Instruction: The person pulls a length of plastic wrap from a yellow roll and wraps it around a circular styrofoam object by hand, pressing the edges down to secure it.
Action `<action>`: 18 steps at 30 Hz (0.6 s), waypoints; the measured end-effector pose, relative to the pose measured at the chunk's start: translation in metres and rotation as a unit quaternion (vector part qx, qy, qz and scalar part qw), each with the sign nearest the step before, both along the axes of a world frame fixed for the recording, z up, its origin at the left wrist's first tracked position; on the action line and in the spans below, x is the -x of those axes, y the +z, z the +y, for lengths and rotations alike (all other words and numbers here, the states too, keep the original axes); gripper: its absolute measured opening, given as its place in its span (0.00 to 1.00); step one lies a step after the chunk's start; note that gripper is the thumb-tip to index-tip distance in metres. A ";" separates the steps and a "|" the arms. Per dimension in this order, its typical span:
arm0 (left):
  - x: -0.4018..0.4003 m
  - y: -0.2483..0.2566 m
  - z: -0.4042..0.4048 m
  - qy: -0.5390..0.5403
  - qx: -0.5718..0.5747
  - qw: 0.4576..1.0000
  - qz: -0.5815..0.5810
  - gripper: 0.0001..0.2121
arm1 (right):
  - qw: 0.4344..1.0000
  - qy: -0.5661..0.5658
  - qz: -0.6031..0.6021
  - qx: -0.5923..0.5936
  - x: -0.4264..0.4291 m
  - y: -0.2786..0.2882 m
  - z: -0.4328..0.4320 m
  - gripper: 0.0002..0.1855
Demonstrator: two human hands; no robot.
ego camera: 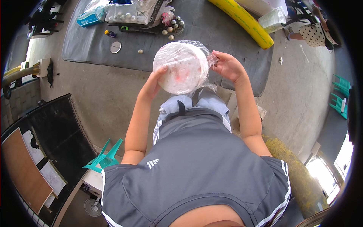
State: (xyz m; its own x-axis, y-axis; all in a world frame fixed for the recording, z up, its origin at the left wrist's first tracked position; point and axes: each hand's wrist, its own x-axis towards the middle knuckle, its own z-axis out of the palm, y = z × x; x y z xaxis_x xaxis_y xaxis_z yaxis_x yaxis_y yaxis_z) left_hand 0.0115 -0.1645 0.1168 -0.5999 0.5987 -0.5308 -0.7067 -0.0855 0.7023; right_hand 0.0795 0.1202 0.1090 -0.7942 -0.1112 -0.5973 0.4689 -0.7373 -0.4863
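Observation:
In front of my knees is a thick round white disc [184,66], perhaps foam, with reddish smudges on its face. Transparent plastic film [200,46] covers it and bunches at its right edge. My left hand [154,82] grips the disc by its left side, thumb on the face and the other fingers hidden behind. Gathered film is pinched between the fingertips of my right hand [228,65], just off the right edge.
A dark mat or sheet [90,48] ahead bears a loose pearl-like ball [140,51], a round metallic lid [115,47], a small yellow-capped bottle [110,33], several shiny balls [170,29] and a long yellow roll [244,22]. A person in a dotted garment [314,35] is at far right.

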 end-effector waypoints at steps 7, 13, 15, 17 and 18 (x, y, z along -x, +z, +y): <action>-0.001 -0.005 -0.003 -0.006 0.008 1.000 0.006 0.35 | 0.985 0.170 0.014 0.040 -0.001 0.002 0.010 0.10; -0.002 -0.005 -0.005 -0.021 0.030 0.999 0.007 0.36 | 0.993 -0.072 -0.009 0.096 0.004 0.004 0.004 0.13; -0.002 -0.007 -0.005 -0.032 0.043 0.998 0.009 0.36 | 0.974 -0.104 0.036 0.198 0.006 -0.007 0.002 0.12; -0.003 -0.009 -0.004 -0.030 0.044 0.999 0.010 0.36 | 0.972 -0.073 0.067 0.211 0.006 -0.021 0.007 0.11; -0.004 -0.010 -0.005 -0.028 0.044 0.999 0.009 0.36 | 0.969 -0.040 0.096 0.225 0.008 -0.019 0.005 0.10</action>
State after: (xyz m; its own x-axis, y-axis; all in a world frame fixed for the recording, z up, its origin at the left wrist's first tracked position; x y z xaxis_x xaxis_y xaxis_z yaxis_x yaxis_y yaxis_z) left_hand 0.0150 -0.1691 0.1064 -0.5768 0.5831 -0.5721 -0.6951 0.0175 0.7187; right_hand 0.0712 0.1249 0.0901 -0.9030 -0.2589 -0.3430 0.3335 -0.9255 -0.1796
